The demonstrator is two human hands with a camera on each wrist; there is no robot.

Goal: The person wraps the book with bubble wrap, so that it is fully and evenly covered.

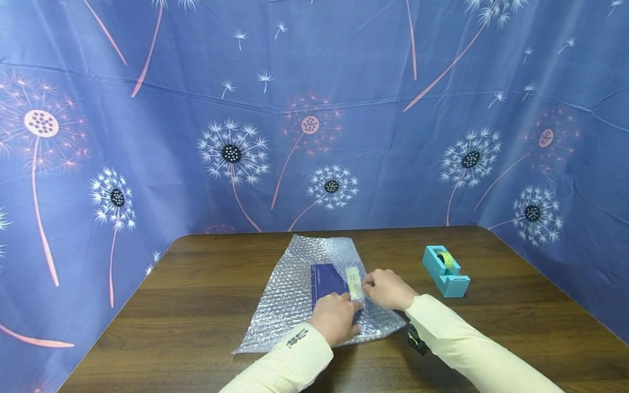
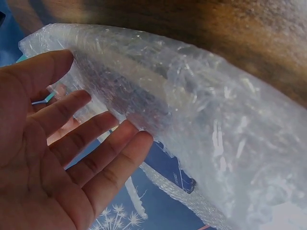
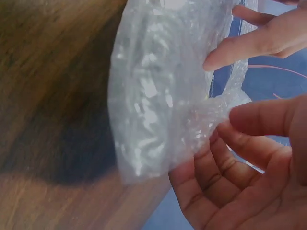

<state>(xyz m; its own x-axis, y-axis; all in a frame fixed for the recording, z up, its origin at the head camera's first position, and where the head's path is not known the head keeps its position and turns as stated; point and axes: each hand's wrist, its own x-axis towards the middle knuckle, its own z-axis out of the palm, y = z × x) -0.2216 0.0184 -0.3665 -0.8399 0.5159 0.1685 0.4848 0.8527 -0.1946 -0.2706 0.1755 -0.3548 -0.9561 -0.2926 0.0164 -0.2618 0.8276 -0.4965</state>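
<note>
A sheet of bubble wrap lies on the wooden table with a dark blue book on it. One flap of the wrap is folded over the book's right side, where a pale yellowish strip shows. My left hand rests flat on the book's near end. In the left wrist view its fingers are straight against the bubble wrap, with the book beneath. My right hand pinches the folded edge of the bubble wrap between thumb and fingers.
A teal tape dispenser stands to the right of the wrap, near the table's back right. A blue dandelion-print cloth hangs behind and on both sides of the table.
</note>
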